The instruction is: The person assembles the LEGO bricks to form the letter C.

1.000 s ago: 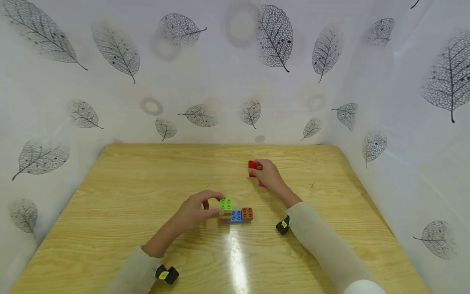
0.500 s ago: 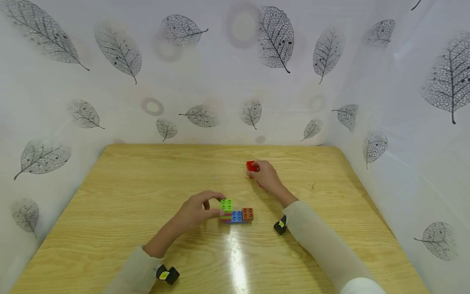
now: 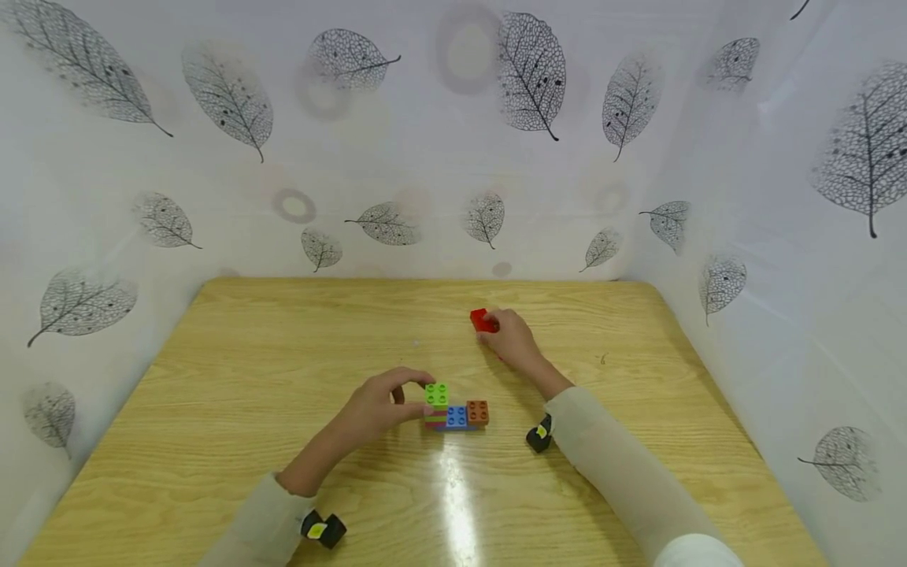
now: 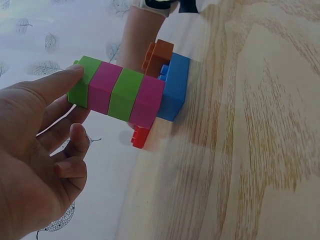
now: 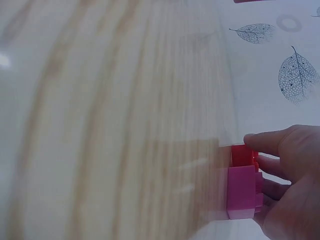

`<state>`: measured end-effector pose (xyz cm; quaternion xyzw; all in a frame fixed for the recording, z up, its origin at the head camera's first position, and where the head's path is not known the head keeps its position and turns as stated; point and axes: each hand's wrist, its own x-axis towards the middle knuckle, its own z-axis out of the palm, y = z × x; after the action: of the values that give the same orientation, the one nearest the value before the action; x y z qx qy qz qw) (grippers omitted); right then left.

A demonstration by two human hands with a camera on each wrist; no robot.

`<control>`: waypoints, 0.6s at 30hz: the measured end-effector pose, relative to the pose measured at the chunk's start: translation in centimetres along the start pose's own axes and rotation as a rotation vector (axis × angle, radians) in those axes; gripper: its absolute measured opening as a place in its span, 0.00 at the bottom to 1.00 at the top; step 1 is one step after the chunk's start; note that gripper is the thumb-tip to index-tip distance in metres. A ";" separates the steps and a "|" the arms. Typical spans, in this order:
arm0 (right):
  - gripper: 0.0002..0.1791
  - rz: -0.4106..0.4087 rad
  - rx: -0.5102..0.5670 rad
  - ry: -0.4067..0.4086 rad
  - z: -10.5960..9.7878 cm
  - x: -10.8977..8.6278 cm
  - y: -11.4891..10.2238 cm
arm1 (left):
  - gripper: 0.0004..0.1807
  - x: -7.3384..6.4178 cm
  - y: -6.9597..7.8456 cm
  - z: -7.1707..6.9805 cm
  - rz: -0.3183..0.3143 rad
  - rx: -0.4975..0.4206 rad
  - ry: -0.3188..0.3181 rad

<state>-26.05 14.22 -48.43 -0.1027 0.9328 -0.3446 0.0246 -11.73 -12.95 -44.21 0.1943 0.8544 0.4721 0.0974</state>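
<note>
My left hand [image 3: 375,405] pinches the top light-green brick [image 3: 437,394] of a small tower between thumb and fingers. In the left wrist view the tower alternates green and pink, down to a pink brick [image 4: 149,102] on a long blue base brick [image 4: 176,85]. An orange-brown brick [image 3: 478,412] sits at the base's other end, with blue studs [image 3: 457,416] between. Farther back on the table, my right hand [image 3: 516,342] holds a red brick [image 3: 479,320] by its sides. A pink brick [image 5: 241,192] stands close by the red one, under the palm, mostly hidden in the head view.
The wooden table [image 3: 319,331] reaches back to a pale curtain [image 3: 425,157] printed with leaves, which also hangs along both sides. Black wrist cameras hang under both sleeves [image 3: 602,457]. A bright reflection lies on the tabletop in front of the tower.
The red brick has shifted a little to the left and turned, with my right hand moving along with it. My left hand and the tower have stayed in place.
</note>
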 end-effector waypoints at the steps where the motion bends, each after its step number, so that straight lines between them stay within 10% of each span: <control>1: 0.26 -0.001 0.001 0.002 0.0 -0.1 0.0 | 0.25 0.0 0.0 0.0 0.000 0.000 0.000; 18: 0.21 -0.103 0.178 0.070 -0.7 -1.3 -0.8 | 0.26 0.0 -0.2 0.1 -0.005 -0.007 -0.005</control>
<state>-24.74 14.30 -47.44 -0.1356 0.8923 -0.4303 -0.0168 -11.80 -12.99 -44.44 0.1928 0.8530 0.4742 0.1013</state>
